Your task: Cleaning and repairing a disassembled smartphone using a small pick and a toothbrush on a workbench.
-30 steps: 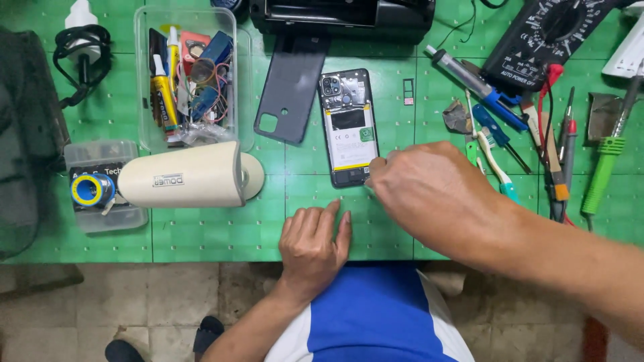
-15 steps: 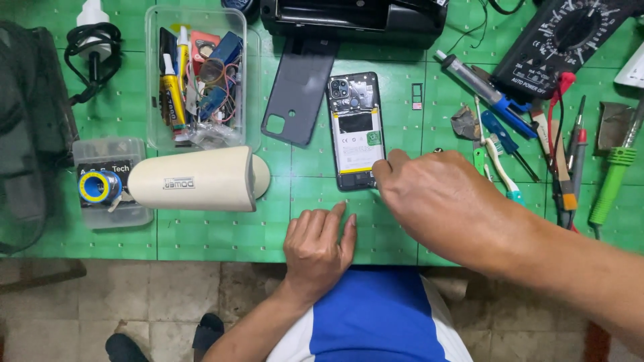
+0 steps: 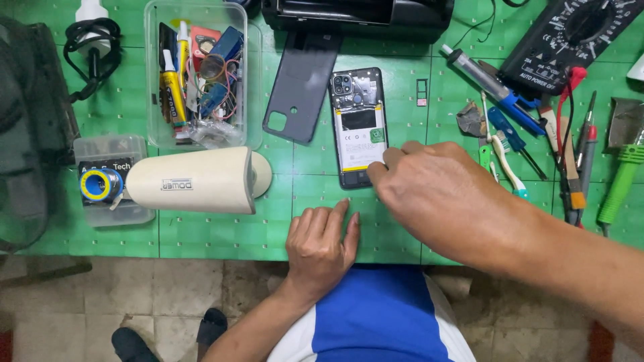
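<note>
While left hand (image 3: 320, 245) rests flat, right hand (image 3: 439, 194) touches opened phone (image 3: 359, 127).

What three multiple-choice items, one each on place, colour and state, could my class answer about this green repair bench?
1. Where does the dark grey phone back cover lie?
A. left of the opened black phone
B. right of it
C. on it

2. What colour is the work mat?
A. blue
B. green
C. red

3. How is the left hand?
A. gripping a tool
B. flat, palm down
C. raised

Key: 1 A, the cover sits beside the phone's left edge. 2 B, a green gridded surface. 3 B, its fingers are spread on the mat.
</note>
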